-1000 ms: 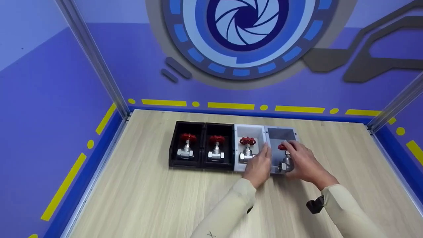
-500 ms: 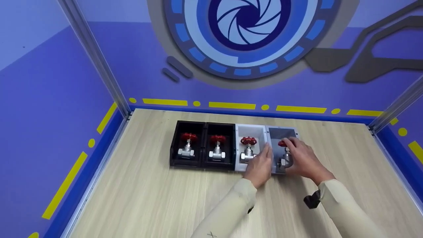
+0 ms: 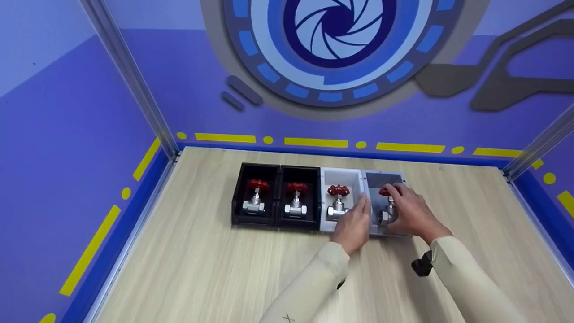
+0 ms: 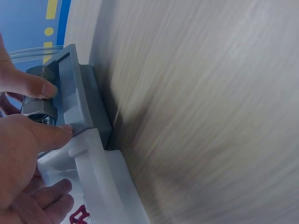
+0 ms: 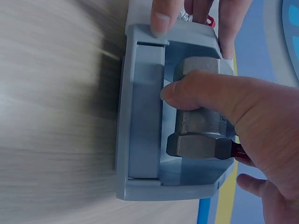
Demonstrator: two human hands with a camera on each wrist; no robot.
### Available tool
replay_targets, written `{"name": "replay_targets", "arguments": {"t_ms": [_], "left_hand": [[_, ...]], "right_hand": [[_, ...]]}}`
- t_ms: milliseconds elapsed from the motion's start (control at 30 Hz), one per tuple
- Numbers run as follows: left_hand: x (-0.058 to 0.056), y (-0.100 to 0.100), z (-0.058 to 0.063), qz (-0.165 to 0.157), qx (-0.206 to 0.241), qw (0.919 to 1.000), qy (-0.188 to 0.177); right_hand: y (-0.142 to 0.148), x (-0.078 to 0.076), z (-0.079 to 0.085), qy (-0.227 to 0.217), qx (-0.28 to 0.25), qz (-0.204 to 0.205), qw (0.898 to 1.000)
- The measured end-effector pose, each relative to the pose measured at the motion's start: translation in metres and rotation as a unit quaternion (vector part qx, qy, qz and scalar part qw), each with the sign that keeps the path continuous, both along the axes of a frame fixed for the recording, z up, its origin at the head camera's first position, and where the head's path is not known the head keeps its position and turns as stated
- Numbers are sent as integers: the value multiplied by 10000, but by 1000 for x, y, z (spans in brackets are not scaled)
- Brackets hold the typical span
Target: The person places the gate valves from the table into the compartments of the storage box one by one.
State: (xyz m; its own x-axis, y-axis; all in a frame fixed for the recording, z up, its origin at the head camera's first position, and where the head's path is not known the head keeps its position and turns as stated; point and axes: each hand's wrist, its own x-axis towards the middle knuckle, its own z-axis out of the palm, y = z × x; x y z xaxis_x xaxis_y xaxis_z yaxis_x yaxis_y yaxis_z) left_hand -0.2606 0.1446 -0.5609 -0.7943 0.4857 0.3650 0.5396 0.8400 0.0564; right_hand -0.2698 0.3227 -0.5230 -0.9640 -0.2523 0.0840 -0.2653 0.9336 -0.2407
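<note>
In the head view my right hand (image 3: 415, 213) grips a steel gate valve (image 3: 386, 217) with a red handwheel inside the grey bin (image 3: 377, 180). The right wrist view shows my thumb (image 5: 198, 91) across the valve body; whether the valve touches the bin floor cannot be seen. My left hand (image 3: 353, 228) lies where the grey and white bins meet. Its thumb (image 4: 58, 134) touches the grey bin's front corner, and other fingers reach into the white bin (image 3: 331, 175). Another red-wheeled valve (image 3: 337, 192) stands in that white bin, partly hidden by the left hand.
Two black bins (image 3: 260, 169) continue the row to the left, each holding an upright valve with a red handwheel, such as the leftmost valve (image 3: 254, 204). The row stands on a wooden tabletop (image 3: 202, 251). Blue printed walls (image 3: 170, 80) and metal posts enclose the back and sides.
The right hand has moved the valve slightly back from the grey bin's front edge, deeper into the bin. My left hand has stayed at the bins' junction. The head view has shifted a little.
</note>
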Motion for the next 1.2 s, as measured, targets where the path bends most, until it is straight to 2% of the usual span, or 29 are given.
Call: {"name": "replay_targets", "arguments": {"t_ms": [333,567,900,1200], "left_hand": [[-2,-1,2,96,-130,9998,-96],[-2,-1,1,50,-114,9998,-161],[0,0,3,72,-146,9998,-63],[1,2,3,130,-201,9991,-343]], "right_hand": [[-2,-12,2,-36,34,126,9999],[-2,-18,0,-129,-61,238,9996],[-3,-28,-2,-725,19,-44,9974],[-9,-34,-9,-1136,187,-101,9933]]}}
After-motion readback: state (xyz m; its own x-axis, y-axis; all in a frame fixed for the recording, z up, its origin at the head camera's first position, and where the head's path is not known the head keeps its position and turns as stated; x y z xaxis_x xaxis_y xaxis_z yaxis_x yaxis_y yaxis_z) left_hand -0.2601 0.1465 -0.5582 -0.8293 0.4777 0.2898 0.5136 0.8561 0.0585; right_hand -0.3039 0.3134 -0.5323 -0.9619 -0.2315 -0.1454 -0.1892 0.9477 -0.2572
